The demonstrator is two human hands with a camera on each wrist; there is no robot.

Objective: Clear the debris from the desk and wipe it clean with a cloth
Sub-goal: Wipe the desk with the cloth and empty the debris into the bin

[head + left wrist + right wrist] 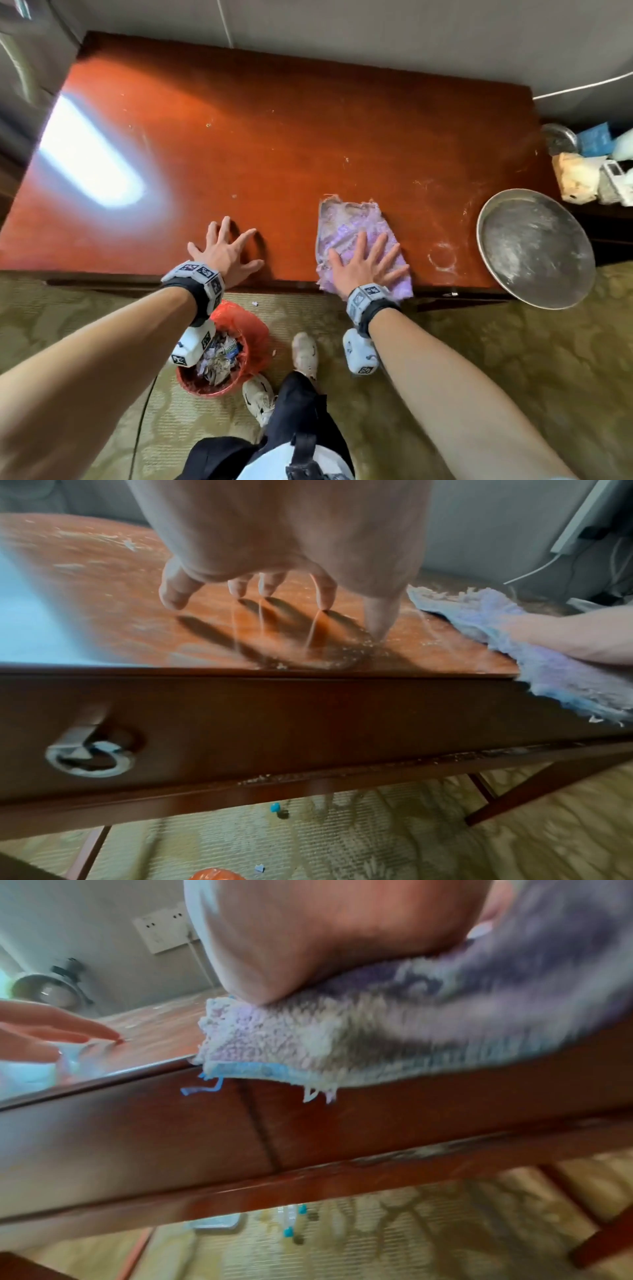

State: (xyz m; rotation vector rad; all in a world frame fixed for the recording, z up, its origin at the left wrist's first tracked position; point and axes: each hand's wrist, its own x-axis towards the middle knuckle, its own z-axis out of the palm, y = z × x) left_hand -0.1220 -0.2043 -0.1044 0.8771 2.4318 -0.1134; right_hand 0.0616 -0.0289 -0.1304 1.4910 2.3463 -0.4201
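A purple cloth (346, 229) lies on the reddish wooden desk (274, 137) at its near edge, right of centre. My right hand (368, 262) presses flat on it with fingers spread; the cloth (411, 1031) hangs slightly over the desk edge. My left hand (226, 248) rests on the bare desktop to the left, fingers spread, holding nothing; its fingertips (325, 596) touch the wood. Crumbs (308, 664) lie by the desk's near edge, and white specks and a dusty ring mark (442, 257) dot the top.
A round metal tray (534, 253) overhangs the desk's right front corner. Small items crowd a shelf (596, 171) at the far right. A red bin (219, 356) full of scraps stands on the carpet under my left wrist. A drawer pull (90, 756) sits below.
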